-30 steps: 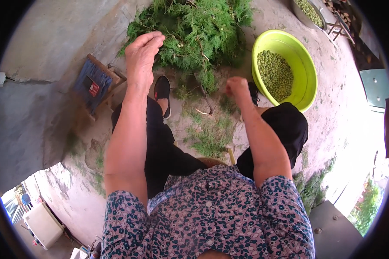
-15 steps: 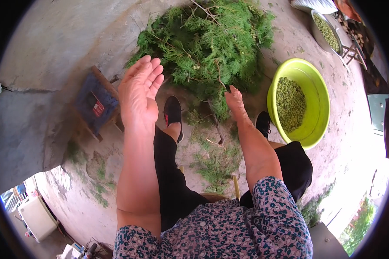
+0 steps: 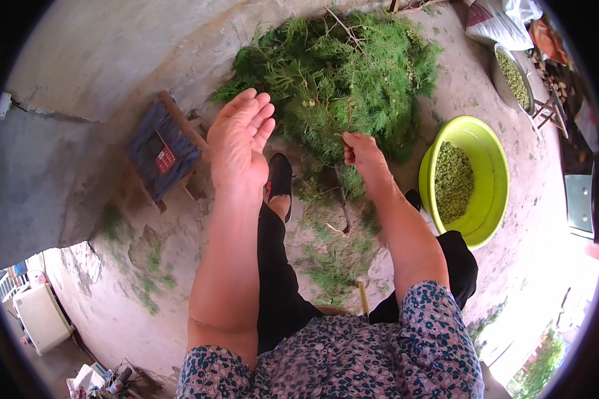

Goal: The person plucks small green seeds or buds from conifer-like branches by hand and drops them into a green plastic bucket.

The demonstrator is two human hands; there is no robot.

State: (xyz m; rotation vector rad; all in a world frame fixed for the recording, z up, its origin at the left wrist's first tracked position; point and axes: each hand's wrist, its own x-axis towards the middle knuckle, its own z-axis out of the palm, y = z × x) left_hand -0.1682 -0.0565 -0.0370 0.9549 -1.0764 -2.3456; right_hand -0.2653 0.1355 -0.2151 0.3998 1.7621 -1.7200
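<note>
A big heap of green conifer branches (image 3: 353, 80) with feathery foliage lies in front of me. My left hand (image 3: 241, 143) is raised over the heap's near left edge, palm turned up, fingers stretched out and lightly cupped; I see nothing in it. At the heap's near edge, my right hand (image 3: 367, 158) has its thumb and fingers closed in a pinch among the foliage. What is between those fingertips is too small to make out. To the right of that hand stands a yellow-green tub (image 3: 492, 193) partly filled with small round green cones (image 3: 452, 183).
A low stool with a dark blue cover (image 3: 156, 149) stands on the left by the wall. A metal basin of green cones (image 3: 514, 80) rests on a stand at the far right, beside a white sack (image 3: 496, 26). Loose sprigs (image 3: 336, 266) litter the floor between my feet.
My view has shifted, so the scene sits lower and further right. A dark piece beside my right thumb no longer shows. My left hand keeps its cupped pose.
</note>
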